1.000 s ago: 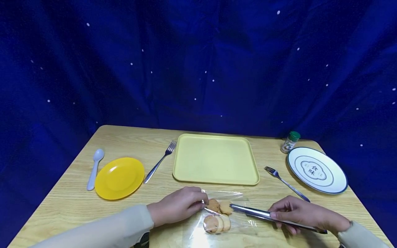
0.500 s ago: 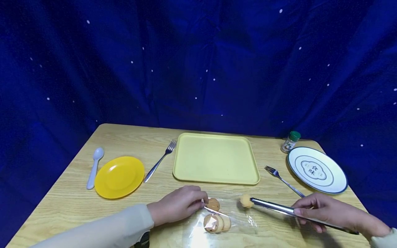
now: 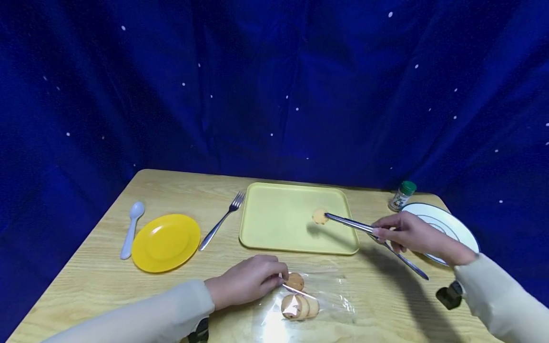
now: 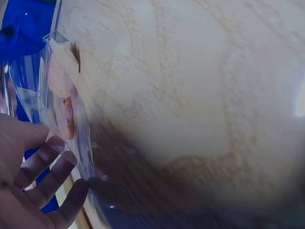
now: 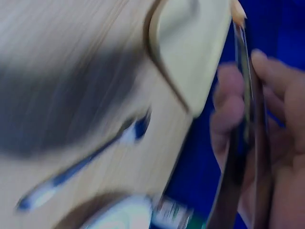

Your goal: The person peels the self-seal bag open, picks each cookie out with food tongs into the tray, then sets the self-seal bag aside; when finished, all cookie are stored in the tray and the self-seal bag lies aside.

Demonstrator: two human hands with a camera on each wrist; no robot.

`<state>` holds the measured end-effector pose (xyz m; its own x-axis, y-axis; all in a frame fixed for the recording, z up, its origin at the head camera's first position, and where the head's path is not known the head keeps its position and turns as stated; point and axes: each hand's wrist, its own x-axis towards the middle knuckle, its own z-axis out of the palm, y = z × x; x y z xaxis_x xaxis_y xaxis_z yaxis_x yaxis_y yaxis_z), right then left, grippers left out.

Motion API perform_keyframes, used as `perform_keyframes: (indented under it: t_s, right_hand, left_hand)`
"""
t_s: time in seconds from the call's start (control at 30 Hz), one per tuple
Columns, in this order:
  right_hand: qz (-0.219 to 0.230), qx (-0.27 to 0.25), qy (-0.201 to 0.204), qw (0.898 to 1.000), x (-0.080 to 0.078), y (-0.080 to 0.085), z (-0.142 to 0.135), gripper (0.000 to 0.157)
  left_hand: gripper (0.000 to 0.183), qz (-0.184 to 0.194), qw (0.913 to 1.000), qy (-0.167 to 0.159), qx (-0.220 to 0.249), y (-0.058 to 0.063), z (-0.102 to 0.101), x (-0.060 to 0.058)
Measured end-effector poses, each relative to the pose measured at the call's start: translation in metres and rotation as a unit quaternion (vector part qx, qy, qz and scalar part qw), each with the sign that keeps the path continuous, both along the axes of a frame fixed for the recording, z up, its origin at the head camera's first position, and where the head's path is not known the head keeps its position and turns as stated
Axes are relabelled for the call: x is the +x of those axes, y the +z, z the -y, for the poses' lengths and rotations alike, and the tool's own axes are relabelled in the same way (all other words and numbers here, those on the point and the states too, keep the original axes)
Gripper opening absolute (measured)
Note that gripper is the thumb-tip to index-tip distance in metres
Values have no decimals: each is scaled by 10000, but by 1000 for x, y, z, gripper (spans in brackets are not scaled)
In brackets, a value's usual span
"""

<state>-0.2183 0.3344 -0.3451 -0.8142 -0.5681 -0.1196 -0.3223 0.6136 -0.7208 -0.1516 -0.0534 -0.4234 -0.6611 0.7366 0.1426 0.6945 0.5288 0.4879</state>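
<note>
My right hand [image 3: 411, 233] holds metal tongs [image 3: 349, 222] with fingers and thumb around both arms. A round pale cookie [image 3: 319, 216] is pinched in the tips, over the right half of the yellow tray [image 3: 274, 224]; its shadow falls on the tray. On the table in front lies a clear plastic bag [image 3: 332, 288] with several cookies [image 3: 291, 307] inside. My left hand [image 3: 250, 281] pinches the bag's left edge between thumb and fingertips. In the left wrist view the cookies [image 4: 62, 81] show through the film beside the fingers.
To the left are a yellow plate [image 3: 166, 243], a white spoon [image 3: 132, 231] and a fork [image 3: 220, 223]. A second fork [image 3: 407, 262] lies under my right hand. Behind it stand a white plate [image 3: 454, 224], partly hidden by the arm, and a green-capped shaker [image 3: 401, 196].
The tongs drew the cookie out of the bag to the right, then my right hand carried it up and forward over the tray. My left hand has stayed on the bag.
</note>
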Motion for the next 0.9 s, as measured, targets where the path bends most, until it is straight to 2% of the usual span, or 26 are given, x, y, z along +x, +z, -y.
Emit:
perform_keyframes:
  t_s: [0.1,0.17,0.23,0.3,0.37,0.47,0.6,0.73,0.9]
  right_hand:
    - [-662,297,-141,9973,-20,-8,35,17]
    - [-1296,666,-213,9891,-31,-12,57,17]
    - [-2005,1237,-242,9716,-39,-15,76,16]
    - [-2687,1793,-272,9460,-47,-19,94,15]
    - [-3142,2247,-324,9218,-51,-22,110,16]
    - [-3466,2808,-383,8942,-56,-26,129,18]
    - [-3589,3442,-289,8671,-58,-27,147,12]
    - [-3840,3771,-104,8427,-55,-27,159,9]
    - [-4515,3939,84,8006,-48,-28,165,26]
  left_hand:
    - [10,60,10000,-36,7,0,0,1]
    - [10,62,10000,-68,21,0,-1,2]
    - [10,27,9999,-95,28,-1,-3,2]
    - [10,5,9999,-99,28,0,-4,2]
    - [10,-24,10000,-93,18,0,-4,2]
    - [9,-57,9999,-104,17,0,-5,3]
    - [8,-117,9999,-82,-27,1,-5,4]
    - [8,-167,9998,-49,-72,0,-5,5]
    - [8,-227,9996,-143,-9,1,-8,4]
